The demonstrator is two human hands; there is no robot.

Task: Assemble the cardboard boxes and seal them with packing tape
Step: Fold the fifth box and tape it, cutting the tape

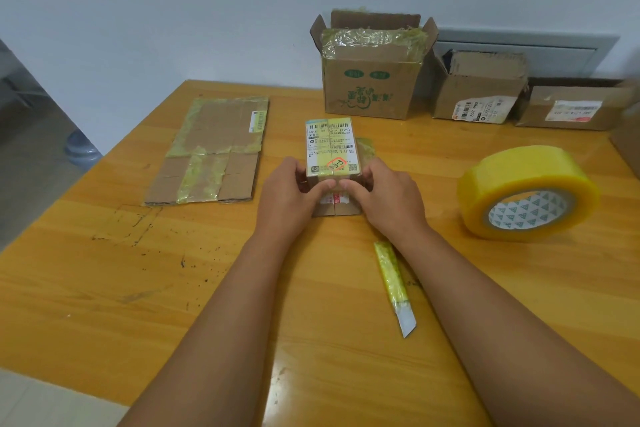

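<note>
2 hands are gripping the small brown cardboard box with a yellow-taped shipping label (330, 149) at the middle of the orange wooden surface (104, 270): my left hand (287, 194) is clasping its left side, my right hand (388, 198) its right, thumbs pressing the near face. Right of it is lying the big yellow roll of packing tape (526, 191); a yellow utility knife (394, 284) is lying under my right forearm.

Both forearms reach forward, left hand (289, 196) and right hand (384, 199) curled, thumbs nearly meeting.
</note>
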